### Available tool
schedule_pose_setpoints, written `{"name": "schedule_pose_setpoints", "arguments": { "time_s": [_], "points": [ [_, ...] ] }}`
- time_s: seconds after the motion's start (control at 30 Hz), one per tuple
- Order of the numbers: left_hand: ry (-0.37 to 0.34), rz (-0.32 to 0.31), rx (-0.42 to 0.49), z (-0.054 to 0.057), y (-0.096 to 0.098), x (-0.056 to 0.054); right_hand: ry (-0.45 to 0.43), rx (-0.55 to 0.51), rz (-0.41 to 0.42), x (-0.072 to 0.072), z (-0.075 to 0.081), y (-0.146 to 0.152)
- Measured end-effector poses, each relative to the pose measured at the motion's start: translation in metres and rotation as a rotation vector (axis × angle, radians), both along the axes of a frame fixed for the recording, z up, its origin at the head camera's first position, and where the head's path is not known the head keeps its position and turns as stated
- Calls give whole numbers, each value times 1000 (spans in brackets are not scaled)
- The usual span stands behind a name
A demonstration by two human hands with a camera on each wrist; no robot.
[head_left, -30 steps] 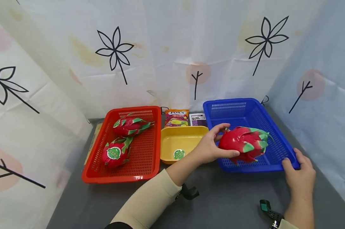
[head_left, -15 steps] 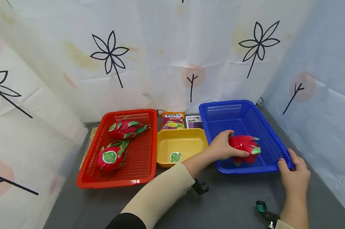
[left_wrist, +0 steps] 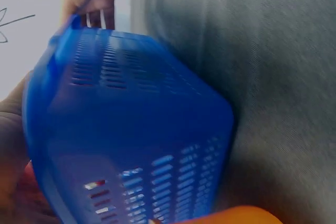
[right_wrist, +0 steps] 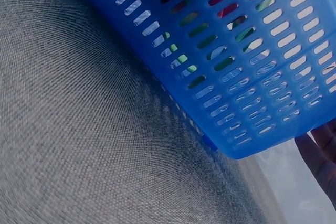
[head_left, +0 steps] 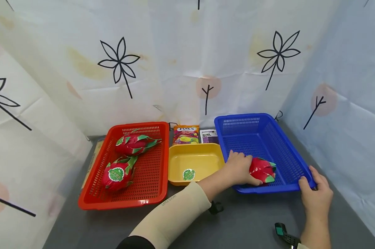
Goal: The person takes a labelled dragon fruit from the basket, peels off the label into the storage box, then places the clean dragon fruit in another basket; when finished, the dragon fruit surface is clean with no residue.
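In the head view my left hand (head_left: 238, 168) holds a red dragon fruit (head_left: 262, 170) with green-tipped scales, low inside the front left part of the blue basket (head_left: 247, 135). The palm and fingers cover the fruit's left end, and whether it touches the basket floor is not visible. My right hand (head_left: 317, 199) grips the basket's rim at the front right corner, thumb on the near side. The left wrist view has the basket's slotted outer wall (left_wrist: 136, 108) filling its middle. Through the slots in the right wrist view, red and green bits of fruit show behind the basket wall (right_wrist: 247, 93).
Two dragon fruits (head_left: 134, 144) lie in a red basket (head_left: 151, 173) at left, the nearer one bearing a green-and-white sticker. Between the baskets stands a yellow tub (head_left: 195, 155). Behind it are a Fox's candy bag (head_left: 185, 135) and a purple-and-white packet (head_left: 208, 136). A patterned curtain (head_left: 168, 69) encloses the table.
My left hand has lowered the dragon fruit from above the blue basket down into its front left part. My right hand keeps its grip on the rim. The head view has shifted slightly.
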State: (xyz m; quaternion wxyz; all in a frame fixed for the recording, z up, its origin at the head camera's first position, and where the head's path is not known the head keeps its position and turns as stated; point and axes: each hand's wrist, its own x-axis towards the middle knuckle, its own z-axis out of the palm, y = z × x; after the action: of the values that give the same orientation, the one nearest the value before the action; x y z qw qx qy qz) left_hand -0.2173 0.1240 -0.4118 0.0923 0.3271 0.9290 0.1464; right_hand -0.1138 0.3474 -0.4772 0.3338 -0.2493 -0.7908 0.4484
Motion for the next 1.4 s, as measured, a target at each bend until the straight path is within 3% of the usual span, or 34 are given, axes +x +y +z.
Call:
{"name": "schedule_pose_setpoints", "arguments": {
  "time_s": [0.07,0.13,0.27,0.43,0.53,0.7,0.77,0.97,1.27,1.4],
  "points": [
    [93,-7,-104,-3,-1,1,-6,-3,-5,1,1,-1],
    [137,1,-169,-7,-2,0,-7,-2,-11,0,1,-1],
    [140,11,-204,-12,-2,-1,13,2,-18,0,0,2],
    [120,-8,-161,-9,-8,0,-6,-1,-16,1,-1,-1],
    [96,-57,-62,0,-18,5,-12,-18,-13,2,-2,-2],
    [10,-163,210,26,-43,21,14,-16,-9,1,-3,-1],
    [5,-199,318,36,-54,29,18,-12,-12,0,-3,0],
    [174,-274,516,58,-83,51,8,-13,-12,-1,-5,1],
    [351,-268,765,72,-142,74,-15,-32,-13,0,-5,-3],
    [395,-263,878,77,-174,82,7,-35,-13,-1,-4,-2]
  ]
}}
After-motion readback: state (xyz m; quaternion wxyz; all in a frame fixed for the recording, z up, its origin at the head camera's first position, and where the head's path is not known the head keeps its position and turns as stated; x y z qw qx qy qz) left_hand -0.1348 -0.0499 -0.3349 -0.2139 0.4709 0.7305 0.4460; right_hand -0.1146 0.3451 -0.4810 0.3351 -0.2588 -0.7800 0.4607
